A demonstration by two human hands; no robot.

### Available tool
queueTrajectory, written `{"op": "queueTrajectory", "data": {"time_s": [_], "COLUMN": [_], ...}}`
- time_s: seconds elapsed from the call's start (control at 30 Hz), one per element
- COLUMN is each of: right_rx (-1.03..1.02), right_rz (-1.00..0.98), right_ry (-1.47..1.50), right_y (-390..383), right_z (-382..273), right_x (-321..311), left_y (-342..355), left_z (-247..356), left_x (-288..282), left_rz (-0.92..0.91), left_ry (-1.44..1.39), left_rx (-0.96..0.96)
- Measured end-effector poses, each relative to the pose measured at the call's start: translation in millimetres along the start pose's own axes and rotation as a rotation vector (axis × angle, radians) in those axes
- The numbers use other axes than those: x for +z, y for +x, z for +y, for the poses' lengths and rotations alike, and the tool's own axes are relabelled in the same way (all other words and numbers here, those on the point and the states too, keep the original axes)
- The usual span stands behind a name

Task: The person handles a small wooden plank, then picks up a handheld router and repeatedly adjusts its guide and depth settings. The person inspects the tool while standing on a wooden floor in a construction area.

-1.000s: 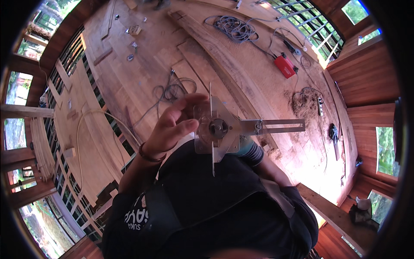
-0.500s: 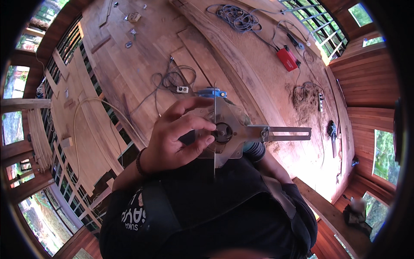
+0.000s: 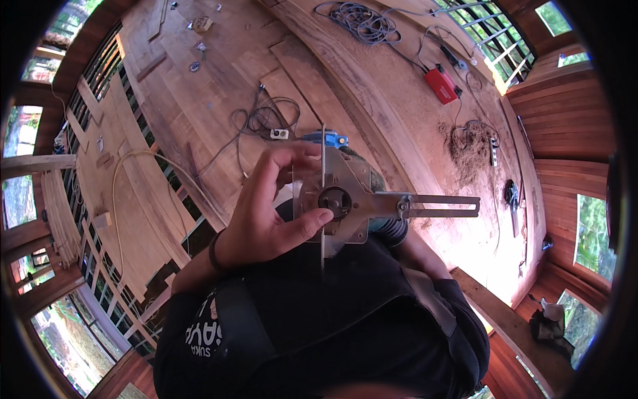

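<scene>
Before my chest is what looks like a trim router (image 3: 359, 229), its base turned up toward me. The base is a clear-edged plate with a dark round opening; a metal guide with a slotted arm (image 3: 442, 205) points right. A thin straight plate (image 3: 323, 169) shows edge-on across it. My left hand (image 3: 262, 213), bare, closes round the base's left side, thumb by the round opening and fingers curled at the far end of the thin plate. My right hand (image 3: 377, 181), apparently in a greenish glove with a dark ridged cuff, holds the router from behind; its fingers are hidden.
A blue tool (image 3: 332, 138) and tangled cord with a white socket (image 3: 279, 134) lie on the wooden floor ahead. Farther right are a red box (image 3: 442, 84), a cable coil (image 3: 362, 23) and a sawdust heap (image 3: 473, 146). At left, open floor framing (image 3: 93, 216) borders loose boards.
My left fingers have left the round opening and moved back to the thin plate's far end; the thumb stays near the opening. The router has shifted slightly left.
</scene>
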State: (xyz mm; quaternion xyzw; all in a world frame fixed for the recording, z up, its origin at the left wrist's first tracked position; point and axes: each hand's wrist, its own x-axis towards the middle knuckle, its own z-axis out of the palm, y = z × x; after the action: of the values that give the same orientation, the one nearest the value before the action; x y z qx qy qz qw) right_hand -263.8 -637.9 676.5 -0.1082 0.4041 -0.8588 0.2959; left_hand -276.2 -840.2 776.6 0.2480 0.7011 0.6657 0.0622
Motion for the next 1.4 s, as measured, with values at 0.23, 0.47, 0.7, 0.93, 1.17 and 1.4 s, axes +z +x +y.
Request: {"op": "queueTrajectory", "data": {"time_s": [0.23,0.47,0.7,0.93,1.17,1.4], "right_rx": [0.031,-0.076,-0.219,-0.193,-0.087,-0.180], "right_rz": [0.000,0.208,0.328,0.265,0.027,0.047], "right_ry": [0.279,-0.318,-0.794,-0.805,-0.186,-0.498], "right_y": [3,-15,-18,-15,-10,-17], "right_z": [17,28,41,36,17,31], "right_x": [-5,-20,-33,-25,-14,-34], "left_y": [15,30,26,26,18,15], "left_z": [-1,-13,-23,-25,-26,-23], "left_x": [-13,-34,-40,-46,-45,-32], "left_rz": [-0.197,-0.358,-0.437,-0.457,-0.412,-0.382], "left_ry": [-0.276,-0.395,-0.406,-0.390,-0.446,-0.278], "left_rx": [-0.380,-0.556,-0.514,-0.547,-0.512,-0.365]}}
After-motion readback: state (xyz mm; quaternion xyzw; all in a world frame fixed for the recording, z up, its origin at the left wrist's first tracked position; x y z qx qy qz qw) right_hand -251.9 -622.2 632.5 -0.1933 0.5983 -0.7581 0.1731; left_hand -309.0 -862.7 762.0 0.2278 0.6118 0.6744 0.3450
